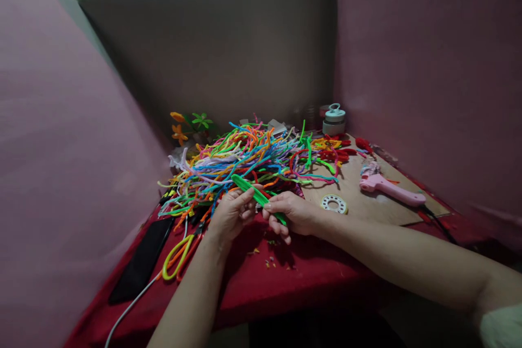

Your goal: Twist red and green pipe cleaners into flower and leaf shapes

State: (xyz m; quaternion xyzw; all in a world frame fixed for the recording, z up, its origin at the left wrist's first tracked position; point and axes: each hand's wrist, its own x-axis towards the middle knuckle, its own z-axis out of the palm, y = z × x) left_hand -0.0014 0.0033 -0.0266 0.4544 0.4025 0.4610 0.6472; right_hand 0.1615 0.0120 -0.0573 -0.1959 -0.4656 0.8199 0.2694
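A bright green strip of fuzzy pipe cleaners (258,196), seemingly folded or laid side by side, slants between my hands above the table's near side. My left hand (234,211) pinches it near its upper end, with the thumb along it. Closer to its lower end, the thumb and fingers of my right hand (285,209) close on the same strip. Just beyond both hands spreads a large heap of multicoloured pipe cleaners (244,157). Scissors with yellow and orange handles (165,269) lie left of my left forearm.
A black phone-like slab (142,258) and a white cable (132,304) lie at left. On a brown board (367,215) at right are a pink glue gun (393,191) and a tape roll (324,202). Behind stand a pale blue-lidded jar (334,115) and orange fuzzy flowers (178,135). Walls enclose the table.
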